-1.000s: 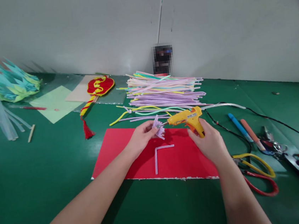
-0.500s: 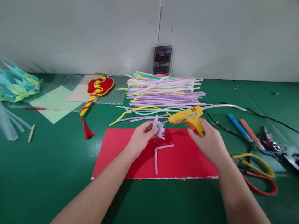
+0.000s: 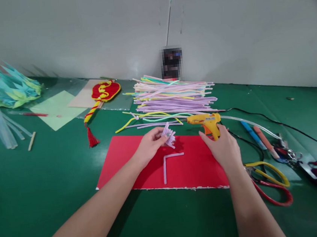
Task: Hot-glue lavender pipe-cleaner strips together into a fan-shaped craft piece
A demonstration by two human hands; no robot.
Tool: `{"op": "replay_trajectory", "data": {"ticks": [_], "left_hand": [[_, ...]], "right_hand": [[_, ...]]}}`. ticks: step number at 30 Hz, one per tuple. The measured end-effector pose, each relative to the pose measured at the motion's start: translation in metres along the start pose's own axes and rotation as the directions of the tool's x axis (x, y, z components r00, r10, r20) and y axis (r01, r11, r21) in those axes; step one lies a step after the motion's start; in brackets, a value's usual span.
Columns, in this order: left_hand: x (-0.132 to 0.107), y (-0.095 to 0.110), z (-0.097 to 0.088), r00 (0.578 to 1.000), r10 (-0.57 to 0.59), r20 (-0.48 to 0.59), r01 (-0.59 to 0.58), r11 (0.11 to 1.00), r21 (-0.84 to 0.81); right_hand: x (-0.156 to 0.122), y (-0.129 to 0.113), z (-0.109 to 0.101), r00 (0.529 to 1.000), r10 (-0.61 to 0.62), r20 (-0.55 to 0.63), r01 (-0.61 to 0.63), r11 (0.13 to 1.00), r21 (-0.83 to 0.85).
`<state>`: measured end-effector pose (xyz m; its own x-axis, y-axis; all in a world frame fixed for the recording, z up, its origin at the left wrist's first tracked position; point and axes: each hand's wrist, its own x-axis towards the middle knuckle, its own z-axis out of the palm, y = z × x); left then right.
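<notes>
Head view: the glue gun (image 3: 211,118) has moved right, its nozzle (image 3: 185,120) now clear of the purple cluster (image 3: 170,137). My right hand (image 3: 226,145) grips the gun's handle; my left hand (image 3: 150,145) pinches the cluster over the red board (image 3: 203,163). For a sound bond, I should hold the cluster steady, fingertips off any hot glue.

Right hand (image 3: 224,147) holds glue gun (image 3: 204,119).

Muted light leaves faint glare on the green tabletop (image 3: 75,165).
</notes>
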<state>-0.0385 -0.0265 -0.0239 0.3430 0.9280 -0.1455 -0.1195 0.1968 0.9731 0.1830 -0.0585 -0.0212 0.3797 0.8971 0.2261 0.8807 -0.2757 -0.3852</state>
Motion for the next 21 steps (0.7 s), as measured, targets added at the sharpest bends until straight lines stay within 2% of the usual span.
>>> {"op": "replay_trajectory", "data": {"ticks": [4,7,9,10,12,15,18,21], "left_hand": [[0.000,0.001,0.001,1.000,0.003,-0.004,-0.003,1.000,0.030],[-0.001,0.002,0.001,1.000,0.007,-0.005,-0.007,0.998,0.058],[-0.001,0.002,0.001,1.000,0.012,-0.001,-0.012,0.998,0.067],[-0.001,0.003,0.001,1.000,0.011,0.000,-0.011,0.997,0.072],[-0.002,0.004,0.002,1.000,0.010,0.004,-0.010,0.996,0.091],[-0.002,0.006,0.003,1.000,0.014,0.016,-0.016,0.991,0.136],[-0.002,0.006,0.002,0.999,0.026,0.029,-0.031,0.981,0.192],[-0.001,0.004,0.001,0.998,0.040,0.052,-0.051,0.973,0.227]], "right_hand": [[-0.002,-0.002,0.007,0.995,-0.087,0.041,0.087,0.996,-0.008],[-0.004,-0.008,0.005,0.987,-0.131,-0.098,0.131,0.991,-0.003],[-0.006,-0.015,0.000,0.970,-0.144,-0.197,0.162,0.983,0.081],[-0.008,-0.018,-0.002,0.967,-0.169,-0.193,0.200,0.967,0.157],[-0.013,-0.027,-0.005,0.974,-0.191,-0.123,0.223,0.903,0.367],[-0.020,-0.040,-0.003,0.976,-0.209,0.065,0.129,0.787,0.604],[-0.025,-0.048,0.001,0.942,-0.237,0.237,-0.009,0.689,0.724],[-0.027,-0.049,0.004,0.920,-0.234,0.315,-0.093,0.650,0.754]]}}
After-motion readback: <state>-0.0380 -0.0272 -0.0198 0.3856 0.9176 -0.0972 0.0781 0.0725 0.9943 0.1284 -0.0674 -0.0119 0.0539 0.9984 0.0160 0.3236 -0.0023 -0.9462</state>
